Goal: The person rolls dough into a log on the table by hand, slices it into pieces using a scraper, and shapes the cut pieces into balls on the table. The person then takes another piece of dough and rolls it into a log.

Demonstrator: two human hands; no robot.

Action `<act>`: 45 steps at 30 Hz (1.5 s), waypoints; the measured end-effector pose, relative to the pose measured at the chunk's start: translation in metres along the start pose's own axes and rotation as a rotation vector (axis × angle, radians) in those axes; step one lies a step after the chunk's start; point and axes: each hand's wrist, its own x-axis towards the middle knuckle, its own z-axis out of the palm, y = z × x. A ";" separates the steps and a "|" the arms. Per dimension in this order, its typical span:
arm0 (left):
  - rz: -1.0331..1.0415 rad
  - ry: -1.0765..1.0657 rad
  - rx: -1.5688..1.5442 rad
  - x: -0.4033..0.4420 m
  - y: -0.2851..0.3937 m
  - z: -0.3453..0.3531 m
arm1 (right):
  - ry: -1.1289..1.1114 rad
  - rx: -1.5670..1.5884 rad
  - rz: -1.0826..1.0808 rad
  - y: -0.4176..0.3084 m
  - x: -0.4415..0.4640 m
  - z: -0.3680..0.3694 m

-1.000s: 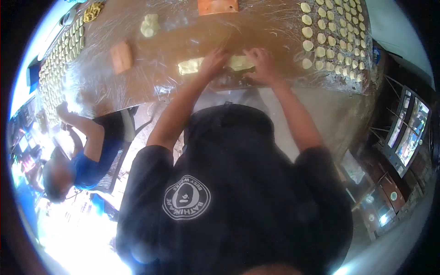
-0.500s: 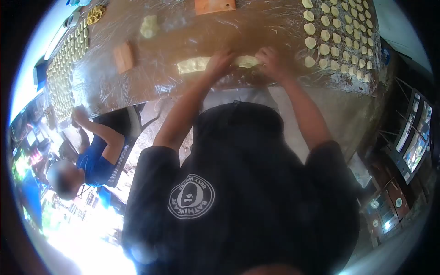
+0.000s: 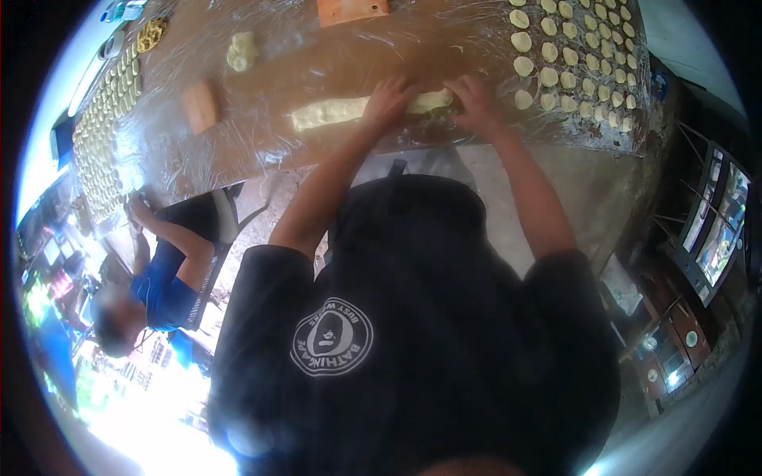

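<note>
A long pale strip of dough lies across the plastic-covered table in front of me. My left hand is curled over the strip right of its middle, fingers closed on it. At the strip's right end, my right hand has its thumb and fingers bent around the dough edge; the exact fingertip contact is partly hidden. Between the two hands a short stretch of the dough shows.
Rows of small dough rounds cover the table's right side. Small shaped pieces line the left edge, near a seated person. An orange-brown block, a dough lump and an orange board lie on the table.
The view has shifted slightly, so the table's things appear further left. My left hand remains on the strip, while my right hand's fingers have changed their bend at its right end.
</note>
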 end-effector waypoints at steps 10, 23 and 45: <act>0.029 0.051 -0.002 -0.008 -0.016 0.015 | -0.120 -0.161 0.055 0.017 0.003 0.029; -0.074 0.111 0.031 -0.143 -0.146 -0.080 | -0.030 0.033 -0.209 -0.138 0.096 0.131; -0.118 0.118 -0.043 -0.176 -0.191 -0.092 | -0.075 0.045 -0.142 -0.173 0.119 0.168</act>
